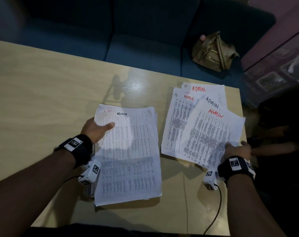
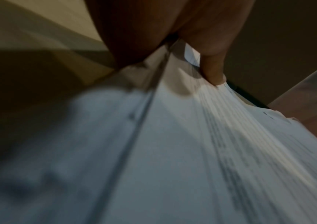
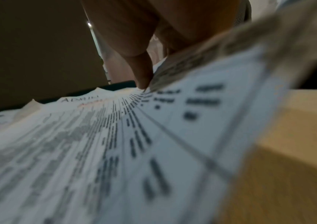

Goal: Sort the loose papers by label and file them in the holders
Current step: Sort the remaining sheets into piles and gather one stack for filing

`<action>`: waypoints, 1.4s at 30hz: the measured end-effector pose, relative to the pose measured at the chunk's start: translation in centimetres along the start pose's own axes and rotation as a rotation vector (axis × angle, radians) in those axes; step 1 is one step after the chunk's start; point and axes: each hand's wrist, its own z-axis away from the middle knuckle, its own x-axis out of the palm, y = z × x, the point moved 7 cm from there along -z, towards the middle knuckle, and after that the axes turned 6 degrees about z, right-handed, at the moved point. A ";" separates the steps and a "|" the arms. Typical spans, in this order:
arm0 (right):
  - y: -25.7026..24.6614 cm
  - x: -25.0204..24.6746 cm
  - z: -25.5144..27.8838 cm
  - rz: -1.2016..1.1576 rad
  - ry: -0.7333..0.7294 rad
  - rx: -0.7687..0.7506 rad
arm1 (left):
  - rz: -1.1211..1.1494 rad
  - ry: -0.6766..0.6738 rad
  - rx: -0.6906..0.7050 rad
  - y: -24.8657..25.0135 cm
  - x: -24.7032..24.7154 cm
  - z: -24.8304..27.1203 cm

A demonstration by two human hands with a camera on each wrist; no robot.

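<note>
A thick stack of printed papers (image 1: 128, 151), its top sheet headed ADMIN in black, lies at the table's middle. My left hand (image 1: 97, 129) grips its left edge near the top, thumb over the top sheet and fingers hidden beneath. The left wrist view shows the thumb (image 2: 213, 66) pressing on the stack (image 2: 173, 151). To the right lies a fanned pile of sheets (image 1: 179, 117), each headed ADMIN in red or black. My right hand (image 1: 237, 149) pinches the near right corner of its top sheet (image 1: 212, 134), which curls up. In the right wrist view a fingertip (image 3: 142, 75) presses on that sheet (image 3: 96, 151).
The light wooden table (image 1: 42, 100) ends just right of the fanned pile. Behind it stands a dark blue sofa (image 1: 128, 31) with a tan handbag (image 1: 213, 52) on its seat. A black cable (image 1: 217, 211) trails from my right wrist. No holders are in view.
</note>
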 end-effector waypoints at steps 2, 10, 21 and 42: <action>-0.8 -1.6 -0.2 -0.024 0.071 -0.103 | -0.001 -0.006 0.008 0.0 0.0 0.0; -3.6 -3.5 2.8 -0.268 -0.045 -0.310 | 0.200 -0.007 0.021 0.9 0.2 0.2; -7.7 11.8 20.8 -0.053 -0.624 -0.584 | 0.301 -0.023 0.136 1.4 0.2 0.8; -10.3 11.6 17.9 -0.067 -0.369 -0.512 | 0.008 -0.040 0.411 3.3 0.0 -1.3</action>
